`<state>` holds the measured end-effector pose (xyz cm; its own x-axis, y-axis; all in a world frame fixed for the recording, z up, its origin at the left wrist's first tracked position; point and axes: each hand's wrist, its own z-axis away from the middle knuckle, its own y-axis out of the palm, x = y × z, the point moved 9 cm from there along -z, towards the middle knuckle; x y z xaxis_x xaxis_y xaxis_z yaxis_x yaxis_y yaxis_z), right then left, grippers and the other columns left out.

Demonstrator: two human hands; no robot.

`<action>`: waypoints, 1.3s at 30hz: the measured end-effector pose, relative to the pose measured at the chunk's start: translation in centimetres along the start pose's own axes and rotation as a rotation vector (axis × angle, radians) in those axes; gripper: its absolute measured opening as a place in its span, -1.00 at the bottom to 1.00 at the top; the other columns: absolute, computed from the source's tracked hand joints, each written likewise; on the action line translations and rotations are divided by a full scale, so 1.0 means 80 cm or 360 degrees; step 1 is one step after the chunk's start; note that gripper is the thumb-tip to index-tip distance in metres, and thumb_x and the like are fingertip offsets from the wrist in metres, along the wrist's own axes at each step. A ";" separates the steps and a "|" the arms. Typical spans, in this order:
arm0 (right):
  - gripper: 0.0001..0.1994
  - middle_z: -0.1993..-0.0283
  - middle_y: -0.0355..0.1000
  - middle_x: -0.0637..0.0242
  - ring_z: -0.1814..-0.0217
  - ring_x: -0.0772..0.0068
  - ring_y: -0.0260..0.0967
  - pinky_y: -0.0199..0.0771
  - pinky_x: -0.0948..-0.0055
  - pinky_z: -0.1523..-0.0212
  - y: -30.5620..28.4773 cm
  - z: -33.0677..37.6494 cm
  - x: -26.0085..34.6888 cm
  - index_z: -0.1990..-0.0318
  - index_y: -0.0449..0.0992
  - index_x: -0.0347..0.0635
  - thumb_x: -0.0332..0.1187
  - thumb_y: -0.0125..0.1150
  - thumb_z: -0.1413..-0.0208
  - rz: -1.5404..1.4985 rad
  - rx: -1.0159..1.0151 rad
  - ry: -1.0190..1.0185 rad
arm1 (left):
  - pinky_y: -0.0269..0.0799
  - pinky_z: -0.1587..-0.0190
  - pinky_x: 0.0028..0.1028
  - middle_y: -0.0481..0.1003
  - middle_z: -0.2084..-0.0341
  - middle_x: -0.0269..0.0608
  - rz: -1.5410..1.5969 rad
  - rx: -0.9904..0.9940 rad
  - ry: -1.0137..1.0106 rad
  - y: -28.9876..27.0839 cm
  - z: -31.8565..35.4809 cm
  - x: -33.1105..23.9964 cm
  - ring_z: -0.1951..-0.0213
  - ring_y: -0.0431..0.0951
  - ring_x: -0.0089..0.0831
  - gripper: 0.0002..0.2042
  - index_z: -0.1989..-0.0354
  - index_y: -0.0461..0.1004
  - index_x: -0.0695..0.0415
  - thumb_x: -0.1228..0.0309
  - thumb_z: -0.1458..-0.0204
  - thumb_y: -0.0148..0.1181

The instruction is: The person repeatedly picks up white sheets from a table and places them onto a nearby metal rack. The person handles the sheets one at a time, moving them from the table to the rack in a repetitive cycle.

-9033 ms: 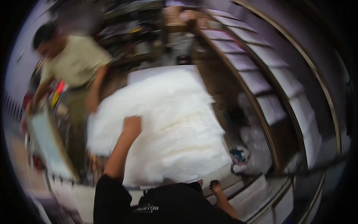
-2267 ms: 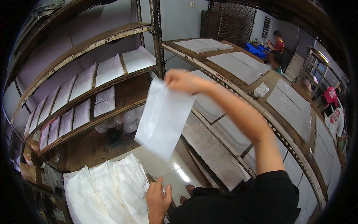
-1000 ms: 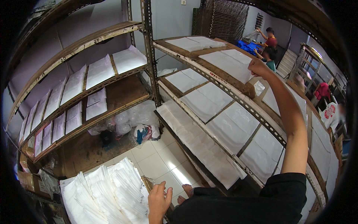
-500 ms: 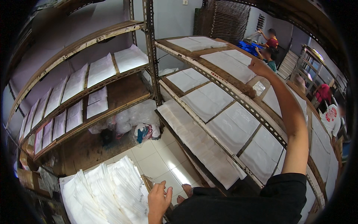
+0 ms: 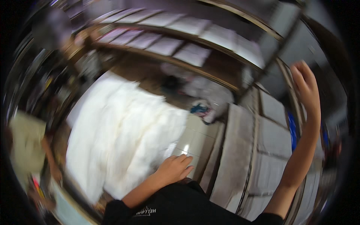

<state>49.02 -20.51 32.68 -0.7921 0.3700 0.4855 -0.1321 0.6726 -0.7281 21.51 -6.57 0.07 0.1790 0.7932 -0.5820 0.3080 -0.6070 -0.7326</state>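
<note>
The picture is blurred by motion. My left hand point(image 5: 175, 167) rests low at the near edge of a big pile of white sheets point(image 5: 120, 135), fingers loosely spread, holding nothing. My right hand point(image 5: 306, 87) is raised at the right, fingers apart and empty, in front of a wooden rack point(image 5: 258, 135) whose shelves carry flat white sheets point(image 5: 275, 108).
Another wooden rack point(image 5: 176, 56) with more white sheets runs along the top. Crumpled plastic bags and something blue point(image 5: 202, 108) lie on the tiled floor between the racks. A person in a pale shirt point(image 5: 26, 146) stands at the left edge.
The view has swung left and down toward the sheet pile. My right hand has come off the upper rack shelf and now hangs free in the air. The left hand stays by the pile.
</note>
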 end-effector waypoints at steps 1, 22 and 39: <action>-0.81 0.34 0.24 0.55 0.31 0.69 0.13 0.15 0.62 0.29 0.030 0.005 0.006 0.22 0.42 -0.24 -0.28 0.11 -0.30 -0.0090 -0.0012 -0.0003 | 0.49 0.25 -0.22 0.47 0.34 -0.10 -0.0030 -0.0026 -0.0072 -0.004 0.012 0.006 0.38 0.54 -0.09 -0.70 0.06 0.49 0.20 0.26 -0.14 0.21; -0.77 0.46 0.36 0.33 0.53 0.38 0.28 0.33 0.33 0.52 0.707 0.632 -0.345 0.13 0.45 -0.16 -0.19 0.09 -0.27 -0.0001 0.1964 0.0583 | 0.48 0.22 -0.15 0.49 0.32 -0.05 -0.0372 -0.0680 -0.1374 -0.129 0.260 0.078 0.33 0.56 -0.01 -0.72 0.09 0.49 0.20 0.24 -0.18 0.17; -0.69 0.48 0.43 0.28 0.53 0.38 0.38 0.39 0.34 0.52 0.706 0.541 -0.291 0.02 0.47 -0.28 -0.26 0.19 -0.20 -0.0438 0.1701 0.1155 | 0.49 0.26 -0.18 0.50 0.34 -0.08 -0.0408 -0.0790 -0.1345 -0.147 0.261 0.071 0.38 0.57 -0.08 -0.72 0.09 0.50 0.19 0.25 -0.17 0.20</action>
<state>34.23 -18.87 -40.70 -0.2110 0.7856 0.5817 -0.9034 0.0704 -0.4229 -0.63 4.08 -1.95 -0.6079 0.4862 -0.6277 0.6322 -0.1819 -0.7532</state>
